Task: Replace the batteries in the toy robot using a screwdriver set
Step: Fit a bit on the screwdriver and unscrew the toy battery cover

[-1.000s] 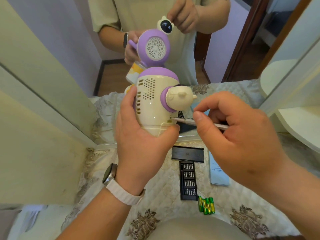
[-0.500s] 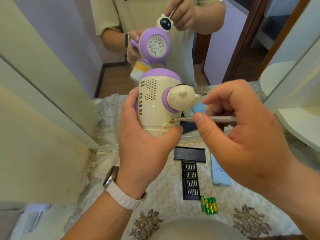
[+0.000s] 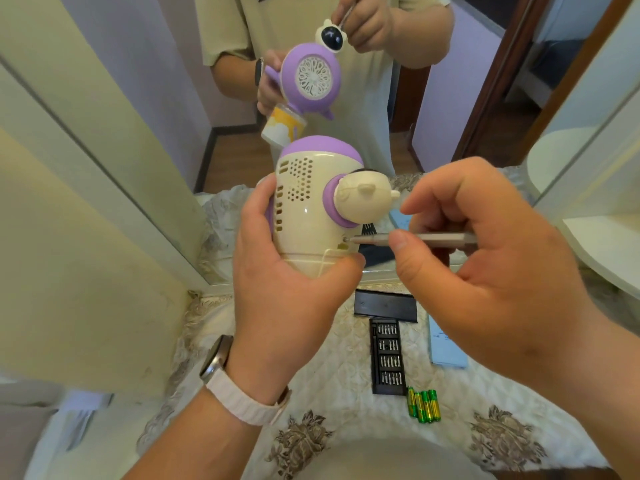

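4 green batteries [image 3: 424, 406] lie nearest me on the quilted table [image 3: 332, 368], side by side and touching the near end of the black bit tray [image 3: 387, 356], which I take as my landmark. Just beyond the tray's far end lies its black lid [image 3: 385, 305]; to the tray's right a pale blue booklet [image 3: 446, 348] lies partly hidden under my right wrist. Left of the tray I see my left forearm with a white-strapped watch [image 3: 239, 386].

Above the tray and clear of the table, my left hand [image 3: 287, 292] is wrapped around the base of the toy robot [image 3: 318, 206], thumb on its left side and fingertips curled under its bottom edge. The toy is cream with a purple cap and a round cream head on its right side. My right hand [image 3: 491, 282] pinches a slim silver screwdriver [image 3: 412, 239] between thumb and fingers, held level, its tip set at a small hole low on the toy's right side.

Farthest off, past the tray, a mirror [image 3: 450, 98] shows the toy and both hands reflected.
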A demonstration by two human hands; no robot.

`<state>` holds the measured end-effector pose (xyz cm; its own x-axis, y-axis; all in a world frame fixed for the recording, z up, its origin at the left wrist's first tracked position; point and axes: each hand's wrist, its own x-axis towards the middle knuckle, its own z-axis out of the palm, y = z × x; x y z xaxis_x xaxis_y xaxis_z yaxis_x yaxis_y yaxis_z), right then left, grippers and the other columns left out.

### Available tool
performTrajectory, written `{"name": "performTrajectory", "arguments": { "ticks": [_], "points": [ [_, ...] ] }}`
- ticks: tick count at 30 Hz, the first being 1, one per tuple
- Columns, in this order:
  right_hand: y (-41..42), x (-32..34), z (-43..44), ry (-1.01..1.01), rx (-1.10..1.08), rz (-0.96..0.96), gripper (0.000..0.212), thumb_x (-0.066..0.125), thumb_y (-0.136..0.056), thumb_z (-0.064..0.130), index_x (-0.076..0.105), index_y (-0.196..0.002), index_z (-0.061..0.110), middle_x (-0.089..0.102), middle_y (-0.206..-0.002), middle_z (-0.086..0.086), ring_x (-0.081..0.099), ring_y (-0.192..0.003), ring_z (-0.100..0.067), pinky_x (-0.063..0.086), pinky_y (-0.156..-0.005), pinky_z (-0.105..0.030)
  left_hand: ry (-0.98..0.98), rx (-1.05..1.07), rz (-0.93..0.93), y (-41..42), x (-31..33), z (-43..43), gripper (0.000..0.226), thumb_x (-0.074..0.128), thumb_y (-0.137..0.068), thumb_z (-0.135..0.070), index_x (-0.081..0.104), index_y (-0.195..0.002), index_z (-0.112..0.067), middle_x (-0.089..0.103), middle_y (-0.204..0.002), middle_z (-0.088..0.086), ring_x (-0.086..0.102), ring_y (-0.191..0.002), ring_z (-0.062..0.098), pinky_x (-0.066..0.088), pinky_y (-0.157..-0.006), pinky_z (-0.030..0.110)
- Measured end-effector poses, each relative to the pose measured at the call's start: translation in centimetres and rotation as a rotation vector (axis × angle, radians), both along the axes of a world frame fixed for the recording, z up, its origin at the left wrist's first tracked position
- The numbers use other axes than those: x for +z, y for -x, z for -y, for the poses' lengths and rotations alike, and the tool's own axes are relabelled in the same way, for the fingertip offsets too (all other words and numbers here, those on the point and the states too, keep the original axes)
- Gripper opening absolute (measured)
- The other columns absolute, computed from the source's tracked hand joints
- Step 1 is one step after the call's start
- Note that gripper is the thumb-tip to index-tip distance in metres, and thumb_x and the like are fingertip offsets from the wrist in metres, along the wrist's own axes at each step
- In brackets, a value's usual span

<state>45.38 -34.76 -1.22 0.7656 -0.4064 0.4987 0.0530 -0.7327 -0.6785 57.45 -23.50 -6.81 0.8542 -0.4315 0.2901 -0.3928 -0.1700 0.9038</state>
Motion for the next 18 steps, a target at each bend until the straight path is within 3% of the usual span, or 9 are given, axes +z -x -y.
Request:
{"name": "performTrajectory", "arguments": {
  "ticks": [8,13,18],
  "points": [
    [-1.0,0.0,-2.9,0.074,-0.047,-0.016,0.01,0.058,-0.091,0.028,0.053,-0.091,0.02,0.055,-0.061,0.003,0.052,-0.053,-0.022,0.037,-0.043,-0.028,0.006,-0.003,0.016,-1.0,-0.3,-2.7,0.094,0.079,-0.055,-0.04,0.032,-0.137,-0.046,0.051,-0.129,-0.02,0.058,-0.116,0.012,0.054,-0.09,0.045],
    [-1.9,-0.5,-5.3,0.077,-0.062,-0.01,0.01,0.063,-0.086,0.017,0.053,-0.087,0.017,0.052,-0.067,0.001,0.051,-0.058,-0.018,0.038,-0.047,-0.024,0.005,-0.016,0.01,-1.9,-0.5,-4.9,0.092,0.079,-0.057,-0.035,0.033,-0.135,-0.046,0.05,-0.127,-0.024,0.057,-0.113,0.004,0.054,-0.091,0.038],
    [-2.9,-1.1,-8.1,0.046,-0.093,-0.012,0.016,0.065,-0.08,0.015,0.05,-0.079,0.017,0.052,-0.075,0.003,0.05,-0.06,-0.015,0.038,-0.049,-0.02,0.018,-0.023,0.011,-3.2,-1.1,-7.3,0.095,0.08,-0.057,-0.034,0.034,-0.14,-0.04,0.05,-0.131,-0.018,0.057,-0.116,0.01,0.053,-0.094,0.039]
  ]
}}
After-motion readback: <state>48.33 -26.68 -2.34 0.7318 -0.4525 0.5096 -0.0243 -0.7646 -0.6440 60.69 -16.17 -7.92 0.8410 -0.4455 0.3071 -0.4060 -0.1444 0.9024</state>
